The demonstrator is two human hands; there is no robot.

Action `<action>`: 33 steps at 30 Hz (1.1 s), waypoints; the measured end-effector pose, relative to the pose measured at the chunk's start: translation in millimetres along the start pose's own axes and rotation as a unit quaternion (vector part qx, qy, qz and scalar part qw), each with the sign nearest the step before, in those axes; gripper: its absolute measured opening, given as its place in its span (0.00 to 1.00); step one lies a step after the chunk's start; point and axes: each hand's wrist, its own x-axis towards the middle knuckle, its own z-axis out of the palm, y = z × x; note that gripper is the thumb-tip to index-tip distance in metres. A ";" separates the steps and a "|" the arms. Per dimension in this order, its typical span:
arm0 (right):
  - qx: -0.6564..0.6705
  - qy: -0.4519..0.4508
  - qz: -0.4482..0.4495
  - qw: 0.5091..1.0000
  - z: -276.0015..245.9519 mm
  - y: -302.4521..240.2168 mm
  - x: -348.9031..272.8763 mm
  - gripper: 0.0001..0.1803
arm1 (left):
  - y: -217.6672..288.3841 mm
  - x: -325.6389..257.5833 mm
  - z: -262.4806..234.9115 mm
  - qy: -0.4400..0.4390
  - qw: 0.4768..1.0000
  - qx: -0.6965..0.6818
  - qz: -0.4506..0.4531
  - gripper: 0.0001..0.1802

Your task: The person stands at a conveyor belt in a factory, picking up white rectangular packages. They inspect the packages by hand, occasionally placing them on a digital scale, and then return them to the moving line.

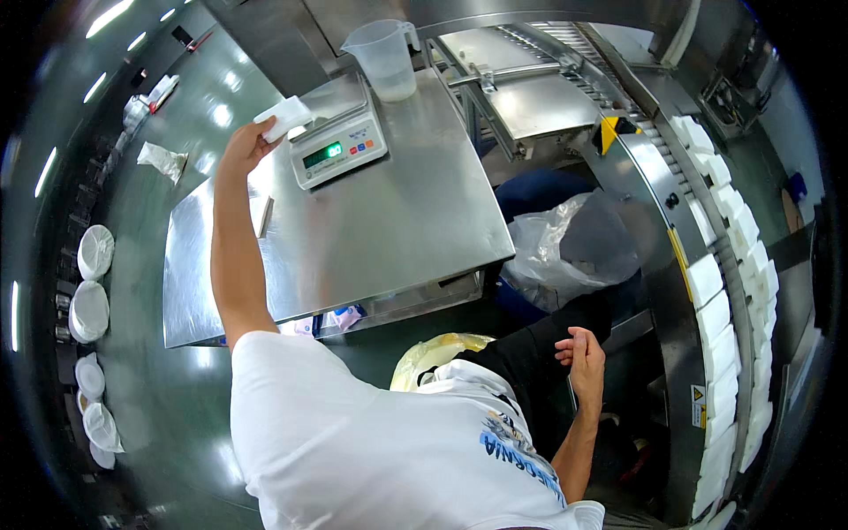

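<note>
While a clear plastic jug (386, 58) stands at the far edge of the steel table (415, 212) and white packs (720, 353) line the curved conveyor (658, 190) on the right, a white packet (284, 117) sits just left of the scale (338, 141), its long axis tilted up toward the right. The left hand (247, 146) pinches its lower end with closed fingers. The right hand (583, 353) hangs loosely open, holding nothing.

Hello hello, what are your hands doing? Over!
Left hand holding white block at scale. Right hand empty, open by lap. Jug behind scale, not blocking.
</note>
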 end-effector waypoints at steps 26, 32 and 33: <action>-0.052 0.024 0.070 0.996 1.7 5.9 20.8 0.22 | -17.5 39.8 10.8 0.083 0.980 0.131 -0.123 0.57; -0.040 0.033 0.069 0.996 0.3 6.1 13.2 0.21 | -13.4 36.2 11.0 0.078 0.976 0.142 -0.148 0.54; -0.041 0.034 0.073 0.996 0.7 7.3 11.4 0.20 | -12.9 36.0 9.0 0.077 0.975 0.139 -0.153 0.53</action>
